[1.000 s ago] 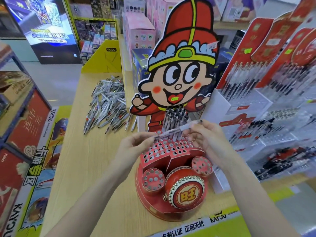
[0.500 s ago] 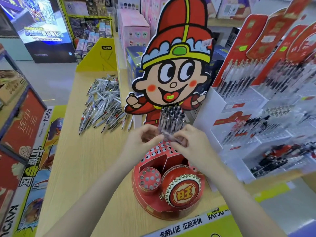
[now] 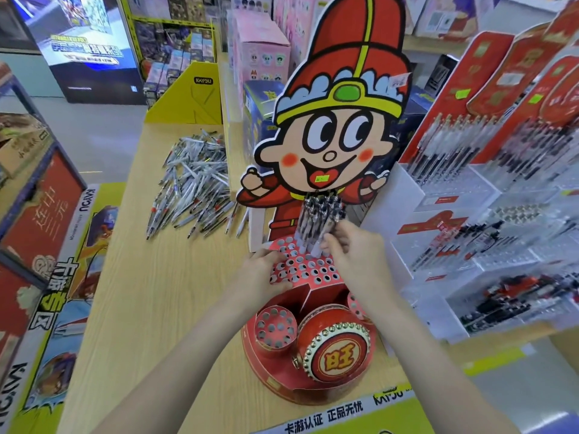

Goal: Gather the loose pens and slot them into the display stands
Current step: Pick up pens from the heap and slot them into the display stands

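**Pen at the holes**

Now our right hand (image 3: 354,255) pinches a clear-barrelled pen (image 3: 317,249), its tip at the far holes of the red perforated cardboard stand (image 3: 300,270). Our left hand (image 3: 261,270) rests on the stand's left edge, fingers curled. Loose pens (image 3: 194,186) lie far left.

Open lane is the bare worktop (image 3: 163,308) left of the red stand (image 3: 307,349), running straight up to the pen pile (image 3: 194,186). Behind the stand the cutout (image 3: 338,120) walls things off. Right side's tight, the white racks (image 3: 463,233) sit just beside it. Slotted pens (image 3: 319,214) crowd the back holes; front holes are open.
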A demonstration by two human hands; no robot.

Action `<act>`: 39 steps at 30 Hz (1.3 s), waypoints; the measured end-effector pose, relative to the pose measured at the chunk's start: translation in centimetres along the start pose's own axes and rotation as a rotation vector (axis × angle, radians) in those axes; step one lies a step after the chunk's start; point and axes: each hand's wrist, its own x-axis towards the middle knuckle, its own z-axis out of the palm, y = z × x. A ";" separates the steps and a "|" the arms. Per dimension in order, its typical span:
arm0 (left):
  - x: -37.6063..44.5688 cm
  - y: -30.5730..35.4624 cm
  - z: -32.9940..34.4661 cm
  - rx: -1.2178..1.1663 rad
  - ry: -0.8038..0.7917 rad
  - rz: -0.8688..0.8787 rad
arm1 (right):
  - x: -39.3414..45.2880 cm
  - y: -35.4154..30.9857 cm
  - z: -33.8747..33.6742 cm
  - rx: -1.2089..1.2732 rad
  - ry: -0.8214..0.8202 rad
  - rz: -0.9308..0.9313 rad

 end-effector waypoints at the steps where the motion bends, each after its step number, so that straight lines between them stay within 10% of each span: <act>1: 0.0 0.0 0.0 -0.001 0.004 -0.002 | 0.1 0.0 0.3 -0.019 -0.005 -0.005; 11: 0.1 0.2 -0.1 0.000 0.004 -0.014 | 0.2 -0.7 2.9 -0.436 -0.077 0.121; 39: 1.9 4.7 3.2 -0.138 0.380 -0.161 | 0.2 5.1 2.8 -0.194 -0.022 0.135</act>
